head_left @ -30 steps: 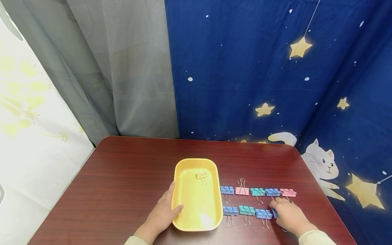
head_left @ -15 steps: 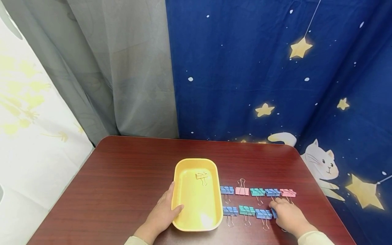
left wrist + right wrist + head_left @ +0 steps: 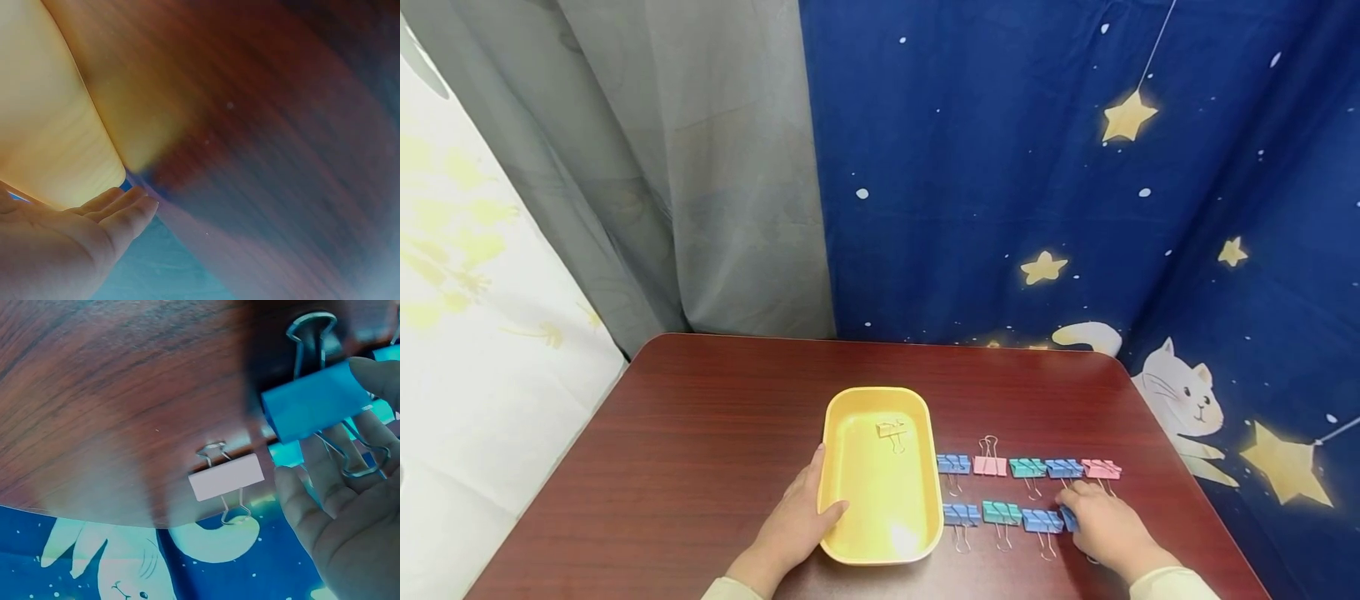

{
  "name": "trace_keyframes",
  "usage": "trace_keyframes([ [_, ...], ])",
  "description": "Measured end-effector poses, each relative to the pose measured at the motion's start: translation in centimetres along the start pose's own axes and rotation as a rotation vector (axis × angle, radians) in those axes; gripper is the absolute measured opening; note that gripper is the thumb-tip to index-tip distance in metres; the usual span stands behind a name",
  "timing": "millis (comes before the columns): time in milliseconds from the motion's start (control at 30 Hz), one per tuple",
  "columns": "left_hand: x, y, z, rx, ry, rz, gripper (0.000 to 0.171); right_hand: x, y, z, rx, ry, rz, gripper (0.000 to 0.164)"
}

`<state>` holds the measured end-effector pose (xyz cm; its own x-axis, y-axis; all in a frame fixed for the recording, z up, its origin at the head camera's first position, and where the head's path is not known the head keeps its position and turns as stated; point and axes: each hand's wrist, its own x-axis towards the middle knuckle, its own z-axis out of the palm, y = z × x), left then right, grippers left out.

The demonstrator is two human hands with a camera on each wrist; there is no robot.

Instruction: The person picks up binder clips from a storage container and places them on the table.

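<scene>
My left hand (image 3: 786,525) holds the left side of the yellow tray (image 3: 880,500), thumb over the rim and fingers along the outer wall. A yellow binder clip (image 3: 891,430) lies inside, toward the far end. At the right end of the nearer row, my right hand (image 3: 1105,525) pinches a blue binder clip (image 3: 315,403) between thumb and fingers. Its wire handles point both ways in the right wrist view, while the hand covers most of it in the head view. A blue clip (image 3: 1042,522) stands just left of that hand, then a green clip (image 3: 1002,512).
Behind the right hand runs a farther row of blue, green and pink binder clips, with a pink clip (image 3: 1101,469) at its right end. Another blue clip (image 3: 961,515) sits beside the tray. Curtains hang behind the dark red wooden table (image 3: 730,417).
The head view has shifted very slightly. Both hands, the tray and the clips keep their places.
</scene>
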<state>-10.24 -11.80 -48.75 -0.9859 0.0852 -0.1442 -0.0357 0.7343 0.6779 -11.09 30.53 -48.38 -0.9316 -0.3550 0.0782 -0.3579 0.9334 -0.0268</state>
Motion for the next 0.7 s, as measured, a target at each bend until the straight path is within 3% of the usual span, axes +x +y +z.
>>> trace_keyframes([
  [367,0.1,-0.1,0.0,-0.001,-0.005,0.001,0.090,0.9,-1.4,-2.5,0.035,-0.022,0.020,0.038],
  [700,0.1,-0.1,0.1,-0.012,0.006,0.012,0.090,2.4,-1.7,-4.5,0.040,0.056,0.028,0.055],
])
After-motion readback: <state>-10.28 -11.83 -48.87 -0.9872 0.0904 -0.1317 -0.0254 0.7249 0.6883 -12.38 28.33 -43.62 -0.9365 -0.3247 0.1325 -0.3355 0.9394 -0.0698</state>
